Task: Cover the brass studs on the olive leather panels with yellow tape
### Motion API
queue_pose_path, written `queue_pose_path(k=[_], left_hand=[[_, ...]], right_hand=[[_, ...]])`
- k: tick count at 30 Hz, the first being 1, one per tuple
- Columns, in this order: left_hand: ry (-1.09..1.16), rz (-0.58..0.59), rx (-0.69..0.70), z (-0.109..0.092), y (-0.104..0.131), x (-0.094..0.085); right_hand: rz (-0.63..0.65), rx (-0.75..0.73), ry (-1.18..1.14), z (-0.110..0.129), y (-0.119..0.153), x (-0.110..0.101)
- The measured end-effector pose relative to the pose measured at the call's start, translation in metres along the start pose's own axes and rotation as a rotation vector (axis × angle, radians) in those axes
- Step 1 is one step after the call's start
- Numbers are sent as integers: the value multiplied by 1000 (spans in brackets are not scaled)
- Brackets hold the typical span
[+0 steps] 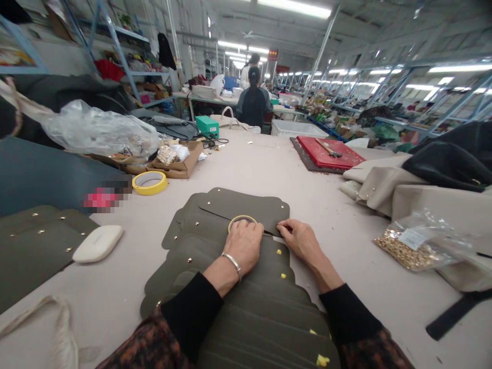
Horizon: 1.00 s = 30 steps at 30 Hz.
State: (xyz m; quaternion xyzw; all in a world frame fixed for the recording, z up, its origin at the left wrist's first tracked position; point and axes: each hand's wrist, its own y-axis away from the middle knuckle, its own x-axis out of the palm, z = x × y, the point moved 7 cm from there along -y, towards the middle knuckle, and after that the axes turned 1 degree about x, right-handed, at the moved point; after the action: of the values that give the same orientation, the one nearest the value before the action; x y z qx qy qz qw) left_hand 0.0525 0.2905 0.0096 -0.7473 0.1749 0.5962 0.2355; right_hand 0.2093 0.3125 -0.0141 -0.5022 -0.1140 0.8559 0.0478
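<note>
Two hands (243,245), tape roll (243,218), olive panels (246,203)

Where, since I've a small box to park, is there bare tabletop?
Bare table lies between the farther yellow tape roll and the red board, beyond the olive stack. An open speckled patch separates the right hand from the bag of gold hardware. Crowded: left side, around the carton and white case.

- We class this as a factory workshop.
- Overhead: long rows of fluorescent tubes (294,7).
- Sides: loaded blue metal racks (149,74).
- Worktable (238,169): stacked cut panels (261,297) with metal studs; a bag of gold-coloured fittings (403,251); a hammer (326,148) on a red board (348,159).
- Farther back, we note a person (252,105) at another table (289,109).
</note>
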Motion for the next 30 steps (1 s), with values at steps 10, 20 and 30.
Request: queue_pose_path(k=[10,20,30], left_hand=[[55,-2,29,13,-3,-9],[-31,17,105,6,-5,-8],[-62,79,56,5,-7,-2]], right_hand=[[138,-128,-51,7,6,-2],[158,-122,-23,9,7,-1],[189,-131,-41,0,6,6]])
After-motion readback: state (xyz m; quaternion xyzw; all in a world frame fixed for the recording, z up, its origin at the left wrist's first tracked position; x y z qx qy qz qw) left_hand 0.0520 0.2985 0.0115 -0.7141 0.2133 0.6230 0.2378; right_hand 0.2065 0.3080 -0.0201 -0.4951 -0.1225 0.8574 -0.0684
